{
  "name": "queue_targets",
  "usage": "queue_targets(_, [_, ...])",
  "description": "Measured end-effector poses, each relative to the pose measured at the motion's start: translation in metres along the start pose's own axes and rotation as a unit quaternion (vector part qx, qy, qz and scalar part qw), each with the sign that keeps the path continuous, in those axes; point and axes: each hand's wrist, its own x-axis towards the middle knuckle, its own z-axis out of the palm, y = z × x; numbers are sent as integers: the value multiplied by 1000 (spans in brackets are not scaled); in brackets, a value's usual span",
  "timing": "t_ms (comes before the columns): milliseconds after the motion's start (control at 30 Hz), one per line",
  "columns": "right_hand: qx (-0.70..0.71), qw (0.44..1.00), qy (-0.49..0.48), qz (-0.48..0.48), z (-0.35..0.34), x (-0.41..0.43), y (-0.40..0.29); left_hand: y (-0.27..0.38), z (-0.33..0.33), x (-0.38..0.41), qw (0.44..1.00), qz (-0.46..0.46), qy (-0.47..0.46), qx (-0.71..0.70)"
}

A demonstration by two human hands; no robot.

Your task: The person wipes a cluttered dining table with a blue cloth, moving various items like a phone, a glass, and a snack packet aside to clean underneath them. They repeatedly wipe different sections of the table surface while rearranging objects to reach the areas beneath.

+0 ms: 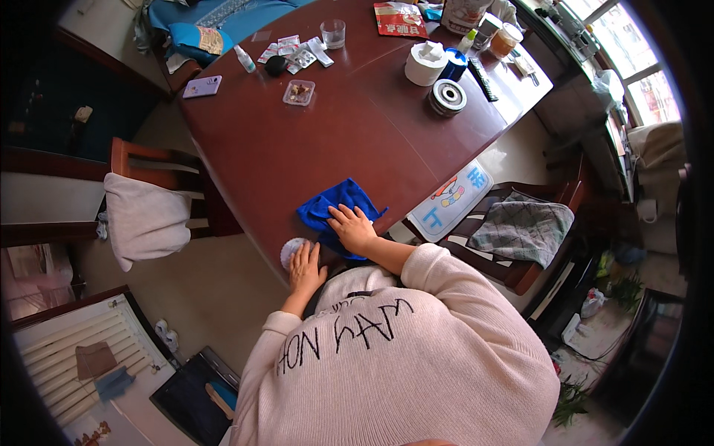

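Observation:
A crumpled blue cloth (pixel 340 198) lies at the near edge of the dark red wooden table (pixel 262 145). My right hand (pixel 354 228) rests flat on the cloth with its fingers spread a little; part of the cloth is hidden under it. At the table's near corner, my left hand (pixel 305 270) lies beside and partly over a small round whitish object with a scalloped rim (pixel 291 251), whose kind I cannot tell. The left fingers are extended and fairly close together.
A small clear plastic box with food bits (pixel 299 92), a lilac phone (pixel 202 87), a glass (pixel 333 34), a toilet paper roll (pixel 425 66) and a round metal tin (pixel 448 97) stand farther back. Chairs flank the table, one with a pale cloth (pixel 146 220), one with a checked cloth (pixel 521 228).

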Motion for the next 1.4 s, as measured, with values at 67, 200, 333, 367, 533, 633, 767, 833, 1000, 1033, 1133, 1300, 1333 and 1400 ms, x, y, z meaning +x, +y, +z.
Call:
queue_targets(67, [-8, 1000, 9, -11, -3, 0, 6, 6, 0, 4, 1000, 3, -1, 6])
queue_targets(200, [1, 999, 33, -16, -1, 1, 25, 20, -1, 20, 999, 26, -4, 23])
queue_targets(333, [9, 999, 36, 7, -7, 6, 53, 41, -5, 42, 999, 30, -15, 15])
queue_targets(367, [10, 999, 34, 15, -11, 7, 61, 47, -6, 49, 999, 33, -14, 12])
queue_targets(533, [19, 997, 52, 57, -35, 16, 103, 72, -13, 88, 999, 42, -4, -5])
queue_targets(633, [27, 994, 69, 76, -46, 26, 131, 81, -16, 106, 999, 33, 6, -17])
queue_targets(767, [45, 985, 130, 101, -49, 46, 170, 84, -18, 114, 999, -3, 18, -30])
queue_targets(833, [41, 982, 127, 130, -58, 59, 180, 84, -20, 108, 999, -32, 22, -38])
queue_targets(1000, [-18, 970, 122, 212, -89, 107, 191, 84, -17, 77, 991, -116, 34, -64])
queue_targets(1033, [-13, 966, 102, 236, -98, 118, 190, 84, -14, 69, 988, -128, 48, -70])
queue_targets(1133, [-11, 966, 64, 252, -109, 144, 184, 83, -1, 45, 982, -147, 82, -81])
queue_targets(1300, [-23, 975, 33, 218, -96, 152, 142, 78, 17, 17, 981, -126, 128, -75])
queue_targets(1333, [-27, 978, 28, 204, -91, 149, 127, 74, 18, 13, 980, -122, 133, -81])
queue_targets(1400, [-38, 983, 18, 178, -78, 139, 96, 62, 17, 3, 982, -112, 136, -72])
